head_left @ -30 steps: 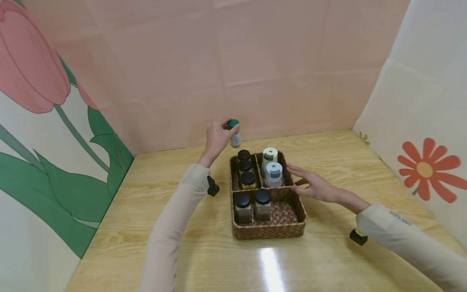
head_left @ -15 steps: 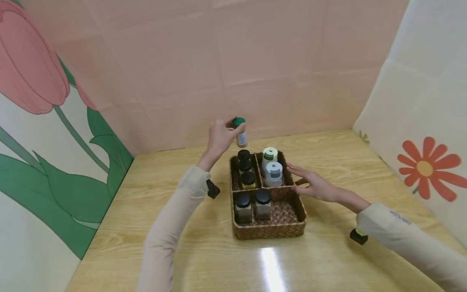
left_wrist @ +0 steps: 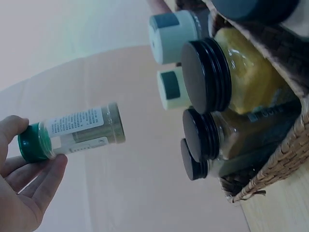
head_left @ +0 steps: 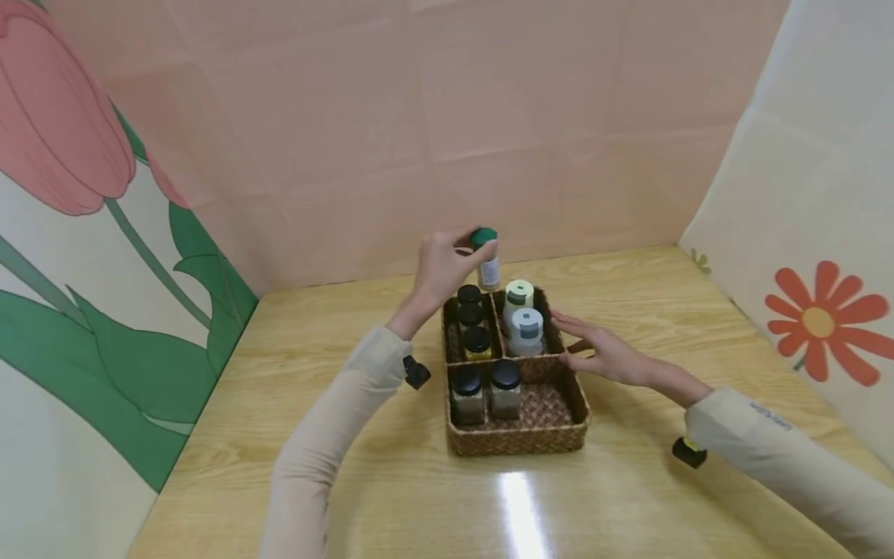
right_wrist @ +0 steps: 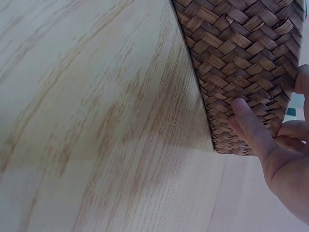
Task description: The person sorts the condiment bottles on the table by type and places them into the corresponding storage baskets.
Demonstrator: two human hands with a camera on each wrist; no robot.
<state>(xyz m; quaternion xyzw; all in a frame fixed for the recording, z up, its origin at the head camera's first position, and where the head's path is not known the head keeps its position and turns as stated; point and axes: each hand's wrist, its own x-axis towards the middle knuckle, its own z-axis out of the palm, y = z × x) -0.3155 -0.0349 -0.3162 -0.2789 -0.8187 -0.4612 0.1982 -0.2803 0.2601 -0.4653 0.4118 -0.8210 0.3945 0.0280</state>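
My left hand point(head_left: 445, 268) pinches a small spice jar point(head_left: 489, 272) by its green lid, just above the back of a woven basket point(head_left: 517, 442). In the left wrist view the jar point(left_wrist: 82, 129) shows a white label and contents that look greenish-grey; the thumb and fingers meet at its lid. My right hand point(head_left: 608, 353) touches the basket's right side, its fingers fairly straight. The right wrist view has fingertips point(right_wrist: 241, 107) resting on the woven outer wall point(right_wrist: 236, 63). What the other fingers do at the rim is partly hidden.
The basket has three compartments. Black-lidded jars point(head_left: 477, 341) line up in the back left one; two white-capped bottles point(head_left: 525, 330) stand in the back right one. Two black-lidded jars point(head_left: 506, 388) occupy the front one's left half. Behind the wooden table point(head_left: 314, 349) is a pink wall covering point(head_left: 335, 155).
My left hand has moved right with the green-lidded jar, from left of the basket's back to above its back edge. The right hand and basket have stayed put.
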